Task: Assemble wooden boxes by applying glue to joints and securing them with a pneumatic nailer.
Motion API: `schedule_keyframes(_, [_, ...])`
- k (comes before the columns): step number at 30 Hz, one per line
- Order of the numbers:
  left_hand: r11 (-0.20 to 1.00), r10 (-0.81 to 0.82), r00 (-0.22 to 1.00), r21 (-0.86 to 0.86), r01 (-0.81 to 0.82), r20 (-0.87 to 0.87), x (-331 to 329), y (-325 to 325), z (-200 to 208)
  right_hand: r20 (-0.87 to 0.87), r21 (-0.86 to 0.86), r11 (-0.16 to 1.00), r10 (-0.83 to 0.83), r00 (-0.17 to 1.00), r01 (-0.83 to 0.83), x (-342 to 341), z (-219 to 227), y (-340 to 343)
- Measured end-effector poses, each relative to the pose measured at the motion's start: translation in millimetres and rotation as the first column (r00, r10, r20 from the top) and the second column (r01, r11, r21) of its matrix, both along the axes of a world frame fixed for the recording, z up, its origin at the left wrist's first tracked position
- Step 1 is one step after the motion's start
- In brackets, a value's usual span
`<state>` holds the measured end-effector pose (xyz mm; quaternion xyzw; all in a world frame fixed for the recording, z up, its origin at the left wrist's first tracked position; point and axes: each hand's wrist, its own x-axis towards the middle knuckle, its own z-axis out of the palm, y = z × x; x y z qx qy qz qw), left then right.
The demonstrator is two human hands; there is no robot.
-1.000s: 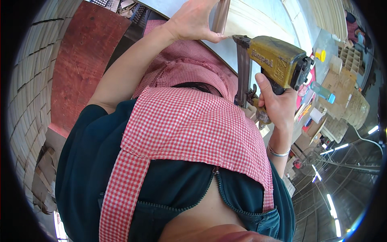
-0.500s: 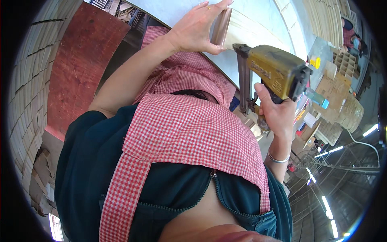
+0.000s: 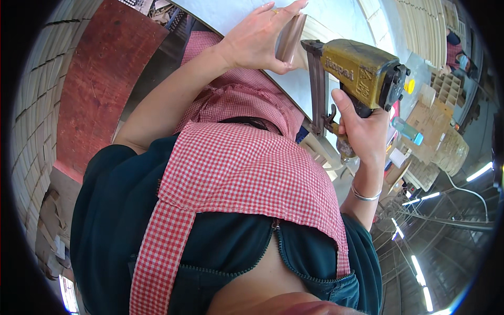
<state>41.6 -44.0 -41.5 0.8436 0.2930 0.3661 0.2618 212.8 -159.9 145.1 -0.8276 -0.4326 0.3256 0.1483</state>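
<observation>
Head view: the nail gun (image 3: 359,71) is in the right hand (image 3: 365,128), its narrow nose pointing toward the left hand (image 3: 257,42). Whether the nose touches the pale board (image 3: 314,30) cannot be told; the gun's body covers part of that board. Just right of the left palm stands a brown strip (image 3: 290,43), its underside out of sight. The left hand is spread wide, clamped on the strip with the thumb at the near end and the index finger at the far end; the other fingers are partly hidden. The right hand is closed around the gun's handle, thumb lying up its side, fingertips mostly hidden behind the grip. A silver bracelet (image 3: 366,195) circles the wrist below it.

Under the left hand and the strip is a white table (image 3: 226,14), cut off at the upper edge. Nearer the body than both hands, a checked apron (image 3: 247,168) fills the middle. Right of the right hand are a clear bottle (image 3: 407,129) and, farther up, something yellow (image 3: 409,85) too small to make out. Well left of the left hand stands a red board (image 3: 105,89).
</observation>
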Motion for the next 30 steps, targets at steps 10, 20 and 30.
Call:
schedule_keyframes(10, [0.998, -0.059, 0.997, -0.004, 0.059, -0.049, 9.3, -3.5, 4.8, -0.002, 0.063, 0.997, 0.045, 0.999, -0.044, 18.6, -11.4, -6.7])
schedule_keyframes(20, [0.979, -0.193, 0.981, -0.064, 0.192, -0.004, 3.5, 27.0, -20.2, 0.013, 0.174, 0.982, -0.083, 0.996, 0.079, 30.4, -10.5, -3.1])
schedule_keyframes(30, [0.609, -0.051, 0.996, -0.792, -0.03, -0.077, -58.5, 46.5, 69.3, 0.539, 0.162, 0.986, -0.054, 0.841, -0.04, 215.2, -37.7, -109.9])
